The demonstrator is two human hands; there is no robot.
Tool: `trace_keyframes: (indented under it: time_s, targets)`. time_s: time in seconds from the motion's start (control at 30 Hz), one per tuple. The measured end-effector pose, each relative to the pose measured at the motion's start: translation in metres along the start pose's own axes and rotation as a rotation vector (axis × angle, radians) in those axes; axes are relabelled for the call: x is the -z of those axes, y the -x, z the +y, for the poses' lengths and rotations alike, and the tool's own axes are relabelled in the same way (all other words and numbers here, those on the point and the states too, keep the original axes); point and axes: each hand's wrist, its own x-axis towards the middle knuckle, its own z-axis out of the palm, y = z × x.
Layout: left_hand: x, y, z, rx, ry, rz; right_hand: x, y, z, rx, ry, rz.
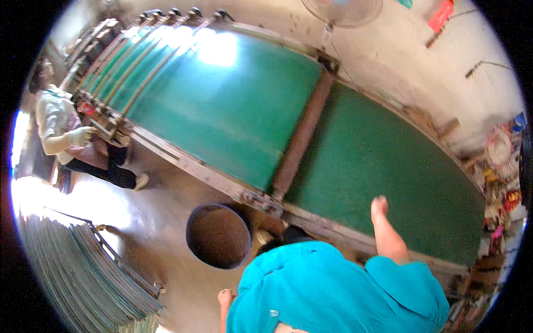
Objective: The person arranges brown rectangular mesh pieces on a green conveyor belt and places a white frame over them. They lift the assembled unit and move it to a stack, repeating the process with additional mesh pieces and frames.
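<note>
A bright turquoise short-sleeved shirt (333,288) is worn, its loose sleeves ended above the elbows. A small pale button (272,313) is seen at six o'clock. Both forearms are left bare, and no gloves are worn on either hand.

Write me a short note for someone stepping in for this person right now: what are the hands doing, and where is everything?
Right hand: closed in a loose fist over the green table, near its front edge; whether it touches the surface or holds anything is not clear.
Left hand: hanging low by the turquoise shirt, seemingly empty, nearest the round dark tub on the floor.
A brown bar lies across the green table. A stack of flat frames stands at the left.
Another person, with a gloved hand, stands at the table's far left end.
What is done or left cannot be read from this view.
</note>
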Motion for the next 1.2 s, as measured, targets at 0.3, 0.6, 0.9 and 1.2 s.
trace_keyframes:
  time_s: [0.3,0.6,0.9,1.2]
  targets:
    - [-0.074,-0.048,0.098,-0.258,-0.022,0.078,-0.036,0.072,0.046,-0.507,0.25,-0.306]
    - [-0.116,-0.058,0.155,-0.293,0.008,0.15,-0.046,0.01,0.05,-0.352,0.211,-0.141]
    - [-0.11,-0.029,0.133,-0.205,-0.037,0.153,-0.128,-0.001,0.07,-0.259,0.009,-0.366]
    - [-0.091,-0.031,0.079,-0.206,-0.148,0.24,-0.081,0.055,0.002,-0.436,-0.465,-0.46]
